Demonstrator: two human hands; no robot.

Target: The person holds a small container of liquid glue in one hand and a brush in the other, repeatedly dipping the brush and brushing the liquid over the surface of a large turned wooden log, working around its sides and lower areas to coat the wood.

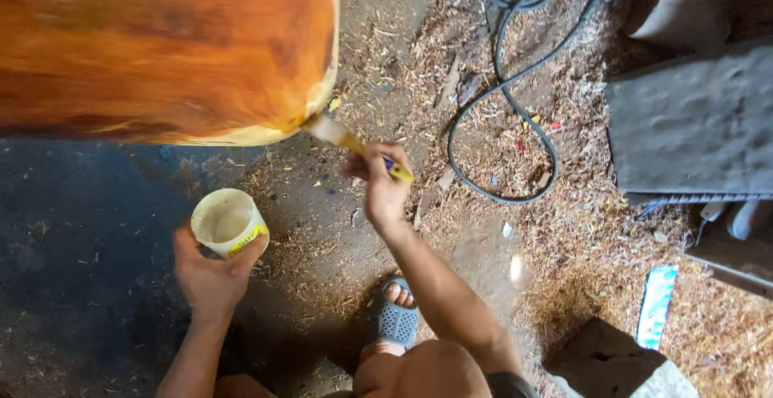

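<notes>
Few pkgs here. A small round plastic tub (225,219), cream-white, open top, sits in the left hand (211,273) at approx 8 o'clock, tilted a bit, pale residue inside. On its side, a yellow label (248,241), curved strip w/ a bit of red; print too small to tell. At approx 4 o'clock, a flat long wrapper (656,305), light blue & white, lies on the floor (322,205) among wood shavings, just beside a dark block. No signs or screens in view.
</notes>
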